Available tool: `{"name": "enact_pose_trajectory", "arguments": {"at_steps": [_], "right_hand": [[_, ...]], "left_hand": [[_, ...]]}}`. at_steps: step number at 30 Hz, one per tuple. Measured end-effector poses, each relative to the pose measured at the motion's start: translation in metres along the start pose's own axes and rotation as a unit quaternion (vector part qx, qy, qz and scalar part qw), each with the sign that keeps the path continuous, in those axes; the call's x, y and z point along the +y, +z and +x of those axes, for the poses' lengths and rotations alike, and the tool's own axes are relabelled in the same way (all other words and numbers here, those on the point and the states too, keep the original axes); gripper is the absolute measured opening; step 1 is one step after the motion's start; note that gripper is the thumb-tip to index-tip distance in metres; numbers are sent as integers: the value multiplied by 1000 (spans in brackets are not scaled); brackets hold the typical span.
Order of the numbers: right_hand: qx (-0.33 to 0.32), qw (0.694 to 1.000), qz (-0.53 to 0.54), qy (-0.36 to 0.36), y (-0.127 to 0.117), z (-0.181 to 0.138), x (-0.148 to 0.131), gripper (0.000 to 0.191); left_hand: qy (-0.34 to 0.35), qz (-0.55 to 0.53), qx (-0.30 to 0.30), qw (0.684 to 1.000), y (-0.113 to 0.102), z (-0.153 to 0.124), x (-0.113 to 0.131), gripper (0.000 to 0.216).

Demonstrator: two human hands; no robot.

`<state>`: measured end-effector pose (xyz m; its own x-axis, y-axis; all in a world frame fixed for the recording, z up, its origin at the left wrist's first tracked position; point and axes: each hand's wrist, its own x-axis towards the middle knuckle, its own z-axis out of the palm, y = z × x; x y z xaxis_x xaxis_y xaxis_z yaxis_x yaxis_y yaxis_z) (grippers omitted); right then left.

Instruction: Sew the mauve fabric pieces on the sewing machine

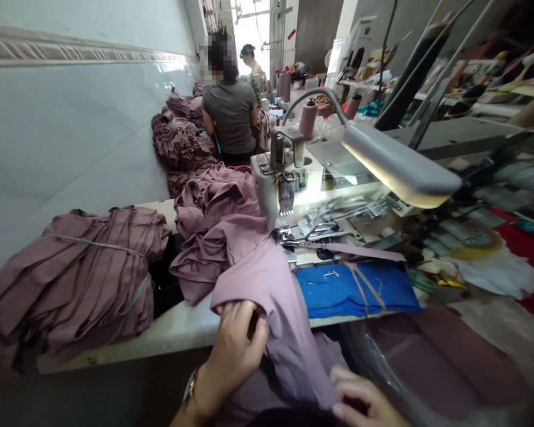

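A mauve fabric piece (267,279) runs from the sewing machine (267,187) down over the table's front edge toward me. My left hand (238,344) is closed on the fabric's folded edge, its fingertips tucked under the cloth. Lower right, my right hand (360,397) pinches the fabric's other edge between thumb and fingers. The cloth stretches between both hands. Near the needles and presser foot, the upper end of the piece lies on the machine bed, beside a narrow mauve strip (360,250).
A tied bundle of mauve fabric (93,267) lies at left, with a loose heap (218,219) behind the held piece. A folded blue cloth pad (356,287) covers the table front. A lamp (396,160) hangs over the machine. A person (231,112) sits ahead.
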<state>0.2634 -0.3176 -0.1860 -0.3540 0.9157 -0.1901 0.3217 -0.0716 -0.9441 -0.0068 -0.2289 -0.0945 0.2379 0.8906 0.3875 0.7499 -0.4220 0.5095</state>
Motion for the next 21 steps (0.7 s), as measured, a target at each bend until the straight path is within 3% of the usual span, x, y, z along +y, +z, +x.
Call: {"name": "enact_pose_trajectory", "arguments": {"at_steps": [6,11,15,21], "right_hand": [[49,998,2,-35,-4,27,-15,23],[74,992,92,-52,-5,44,-29,25],[78,987,137,-32,-1,60,-34,26],[117,970,211,12,2,86,-31,31]], "left_hand": [[-22,12,51,998,1,36,-12,7],[3,86,48,995,6,62,-20,28],[17,126,51,991,2,85,-28,17],[5,-11,74,997,-10,126,-39,30]]}}
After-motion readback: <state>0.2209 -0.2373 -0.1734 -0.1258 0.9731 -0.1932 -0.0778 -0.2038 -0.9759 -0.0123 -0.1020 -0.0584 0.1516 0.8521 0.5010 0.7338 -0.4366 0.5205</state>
